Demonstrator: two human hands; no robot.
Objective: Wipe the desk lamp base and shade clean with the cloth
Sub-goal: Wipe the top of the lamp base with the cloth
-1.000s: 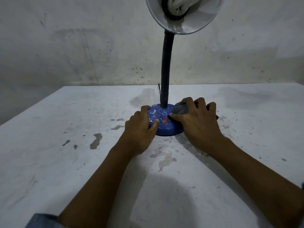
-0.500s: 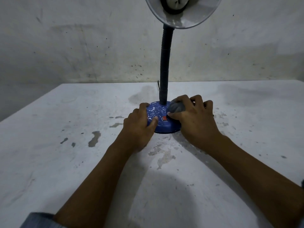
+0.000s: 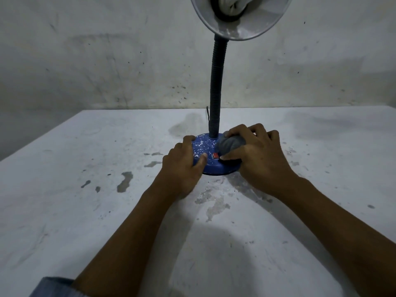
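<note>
- The lamp (image 3: 216, 116) stands upright near the far edge of the white surface (image 3: 64, 211), close to a stained wall (image 3: 107, 61).
- Its base (image 3: 211, 166) is a round blue disc flecked with white specks; a small red switch (image 3: 215, 155) sits on its near top.
- A dark ribbed neck (image 3: 216, 93) rises from the back of the base and bends slightly right toward the shade (image 3: 242, 28).
- The shade is at the top edge of the view, its pale inside turned toward the camera, with a white bulb (image 3: 233, 5) partly in sight.
- The left hand (image 3: 182, 166) rests on the left rim of the base; its fingers (image 3: 188, 142) curl over the edge and the thumb lies on top of the disc, just left of the switch, so the hand grips the base.
- The right hand (image 3: 259, 159) is on the right side of the base, fingers and thumb clamped round a bunched grey cloth (image 3: 230, 144).
- The cloth is pressed onto the top of the base, just right of the neck's foot and just behind the switch.
- Both forearms reach in from the near edge; a blue sleeve (image 3: 53, 288) shows at the lower left.
- The surface carries grey chipped patches (image 3: 125, 182) left of the hands and more in front of the base.
- A thin dark cord (image 3: 207, 114) shows behind the base, left of the neck.
</note>
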